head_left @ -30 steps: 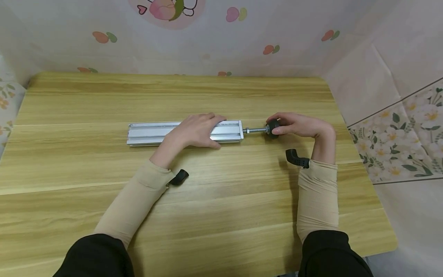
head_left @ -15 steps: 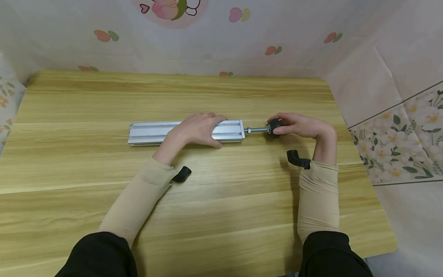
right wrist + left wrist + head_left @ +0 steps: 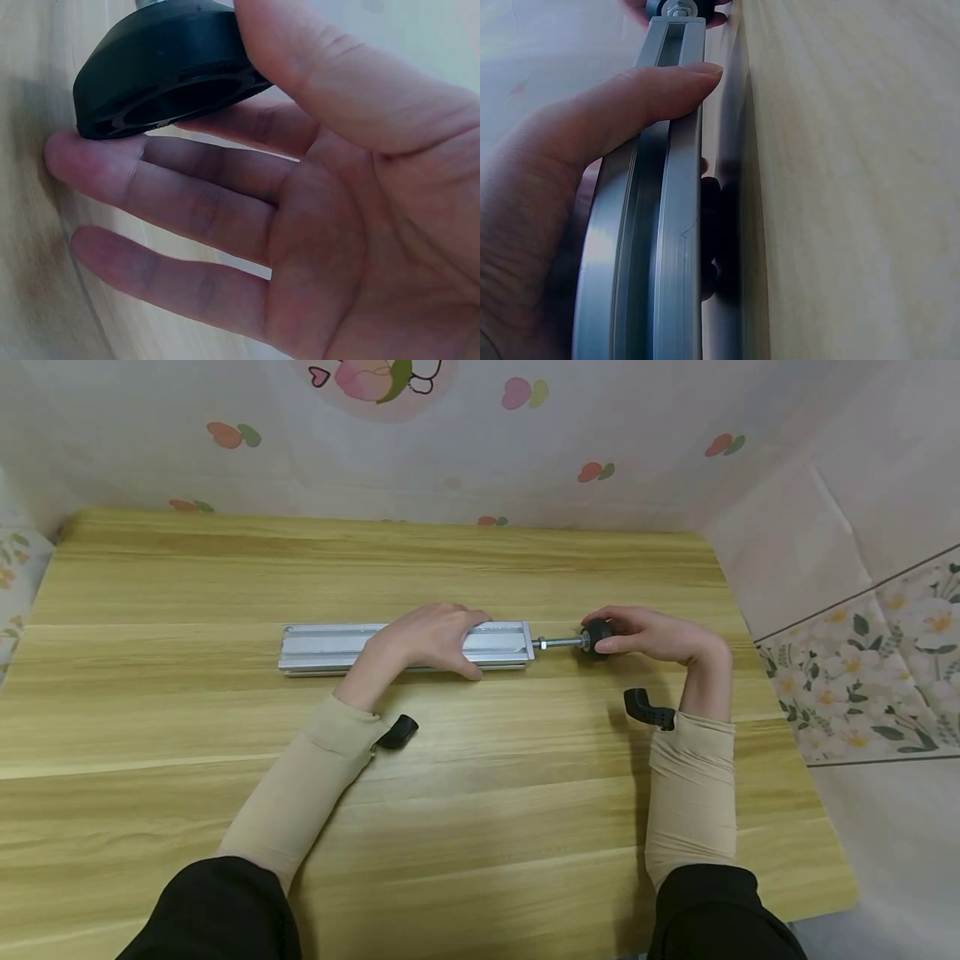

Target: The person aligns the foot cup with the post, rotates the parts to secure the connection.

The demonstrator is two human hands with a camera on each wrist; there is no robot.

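An aluminium extrusion profile (image 3: 330, 647) lies lengthwise across the table. My left hand (image 3: 427, 639) grips it from above, near its right half; in the left wrist view the thumb (image 3: 645, 97) presses along its grooved side. From the profile's right end a threaded rod (image 3: 562, 642) with a nut sticks out, ending in a round black levelling foot (image 3: 596, 639). My right hand (image 3: 648, 633) holds that foot between thumb and fingers. Seen from the right wrist, the black foot (image 3: 169, 71) has a hollow underside, and the lower fingers extend beneath it.
The wood-grain table (image 3: 480, 827) has its right edge just beyond the right forearm. A printed curtain (image 3: 450, 435) hangs behind the table, and a floral panel (image 3: 885, 652) stands at the right. Black wrist mounts (image 3: 397, 732) stick out from both sleeves.
Both hands keep their holds on the profile and the foot. The profile, foot and hands appear slightly farther right in the head view, whose own angle has shifted a little.
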